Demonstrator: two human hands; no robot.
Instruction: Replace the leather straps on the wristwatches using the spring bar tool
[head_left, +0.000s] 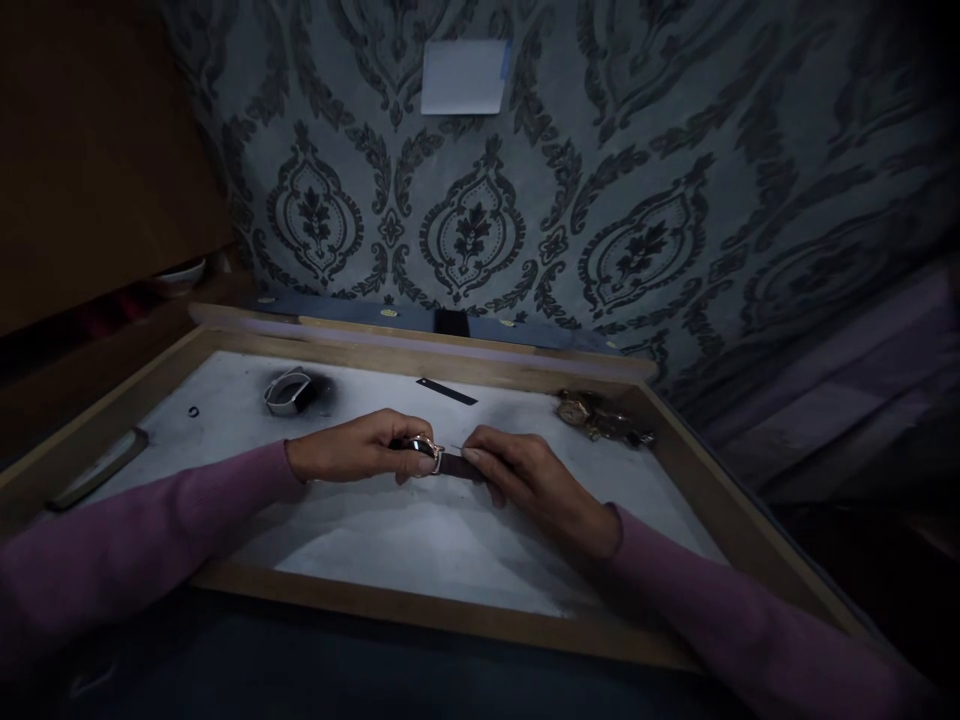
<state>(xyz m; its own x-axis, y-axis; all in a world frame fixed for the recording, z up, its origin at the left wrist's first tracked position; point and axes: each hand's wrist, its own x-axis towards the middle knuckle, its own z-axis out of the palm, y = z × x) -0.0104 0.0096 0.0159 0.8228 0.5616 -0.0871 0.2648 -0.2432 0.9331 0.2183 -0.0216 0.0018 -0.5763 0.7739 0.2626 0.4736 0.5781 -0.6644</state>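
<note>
Between my hands is a wristwatch (425, 446) with a rose-gold case and a dark strap (457, 466). The fingers and thumb of my left hand (375, 447) are closed around the watch case and partly cover its dial. My right hand (525, 470) pinches the strap side, and a thin metal pin-like piece (454, 447) sticks out from its fingertips towards the case. Whether the pin touches the case, I cannot tell. Both hands are above the white lining (360, 540) of a shallow wooden tray (375, 600).
A silver watch (289, 392) and a small dark ring (193, 411) lie at the left. A black flat strip (447, 391) is at the back, and gold watches (592, 415) lie at the right. A curved band (101, 470) rests near the left wall. Patterned wallpaper (472, 220) rises behind.
</note>
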